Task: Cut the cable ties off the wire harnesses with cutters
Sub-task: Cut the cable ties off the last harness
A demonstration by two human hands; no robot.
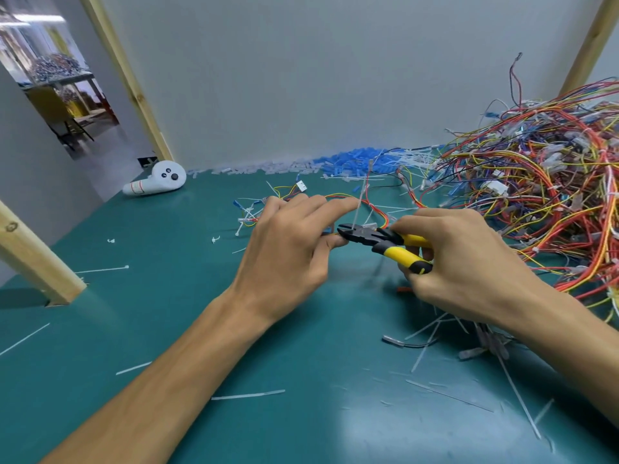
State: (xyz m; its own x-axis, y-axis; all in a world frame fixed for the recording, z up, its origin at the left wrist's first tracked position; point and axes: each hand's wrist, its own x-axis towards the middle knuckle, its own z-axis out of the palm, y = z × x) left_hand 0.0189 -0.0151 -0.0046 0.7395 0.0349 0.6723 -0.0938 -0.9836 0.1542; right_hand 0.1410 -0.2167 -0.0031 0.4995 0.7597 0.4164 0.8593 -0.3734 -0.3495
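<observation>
1. The cable tie [357,209] stands upright at centre, its tail rising from a small wire harness [376,209] held just above the desk [167,296].
2. The cutters [375,239] have their jaws at the tie's foot.
3. The left hand [288,249] pinches the harness, and the right hand [462,262] grips the yellow handles.
4. Step in hand, likely: snipping this tie. The next move calls for a firm squeeze that spares the wires.
5. A harness pile [536,182] lies at right.
</observation>
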